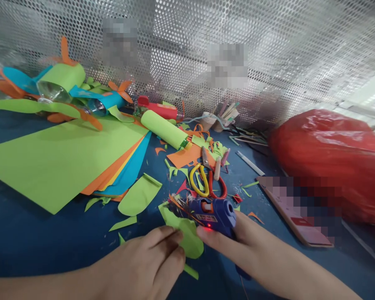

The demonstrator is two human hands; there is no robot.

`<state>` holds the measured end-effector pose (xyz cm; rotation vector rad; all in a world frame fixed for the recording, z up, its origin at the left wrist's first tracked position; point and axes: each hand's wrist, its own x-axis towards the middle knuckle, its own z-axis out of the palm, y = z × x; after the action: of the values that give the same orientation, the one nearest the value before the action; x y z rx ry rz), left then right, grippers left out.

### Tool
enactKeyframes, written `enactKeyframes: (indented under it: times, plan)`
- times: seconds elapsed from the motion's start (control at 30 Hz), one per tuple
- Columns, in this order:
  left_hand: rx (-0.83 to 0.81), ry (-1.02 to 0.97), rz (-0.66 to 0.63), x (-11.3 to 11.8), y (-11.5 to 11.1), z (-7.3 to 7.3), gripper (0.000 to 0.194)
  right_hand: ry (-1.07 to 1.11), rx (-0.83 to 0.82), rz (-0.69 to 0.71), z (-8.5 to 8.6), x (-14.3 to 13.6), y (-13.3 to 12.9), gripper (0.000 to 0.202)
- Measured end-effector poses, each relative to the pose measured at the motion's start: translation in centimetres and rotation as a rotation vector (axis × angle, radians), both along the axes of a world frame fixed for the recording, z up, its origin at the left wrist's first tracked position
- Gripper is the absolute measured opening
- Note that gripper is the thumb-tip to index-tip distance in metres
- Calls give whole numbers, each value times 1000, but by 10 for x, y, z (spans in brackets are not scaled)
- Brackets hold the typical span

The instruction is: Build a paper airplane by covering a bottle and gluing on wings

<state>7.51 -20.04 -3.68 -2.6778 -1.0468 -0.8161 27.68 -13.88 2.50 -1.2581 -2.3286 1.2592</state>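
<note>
My right hand is wrapped round a blue hot glue gun with a small red light lit on its side. The gun's nozzle points left, over a green paper cutout with a rounded end. My left hand is closed at the cutout's left edge, fingers pinched on it; the thumb is hidden. Just beyond the gun lie scissors with one yellow and one red handle loop. Another rounded green paper piece with a folded edge lies to the left.
Coloured paper sheets are stacked at the left. Behind them stand paper-covered bottles with propellers, and a green-wrapped bottle lies near the middle. Paper scraps surround the scissors. A phone and a red plastic bag are at the right.
</note>
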Motion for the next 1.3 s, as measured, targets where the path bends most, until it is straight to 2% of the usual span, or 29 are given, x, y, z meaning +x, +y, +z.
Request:
enactKeyframes:
  times: [0.17, 0.4, 0.63, 0.8, 0.93, 1.0, 1.1, 1.3]
  plan:
    - [-17, 16, -27, 2, 2, -4, 39, -23, 1, -25, 2, -1, -1, 31]
    - [-25, -14, -17, 4, 3, -1, 30, -32, -22, 3, 0, 0, -4, 26]
    - [-8, -34, -16, 3, 3, -2, 44, -112, 50, -73, 3, 4, -1, 26]
    - [-37, -70, -23, 4, 4, -5, 41, -95, -42, -36, 3, -1, -4, 28]
    - [-31, -77, -69, 5, 6, -5, 48, -91, -87, -32, 2, -4, -7, 31]
    - [-35, -78, -20, 6, 6, -4, 48, -104, -96, -49, 2, -3, -7, 33]
    - [-23, -87, -12, 5, 4, -3, 43, -131, -95, -66, 2, 0, -6, 33]
    - [-93, -30, -51, 2, 4, -4, 33, -75, 9, -69, 7, 4, 0, 25]
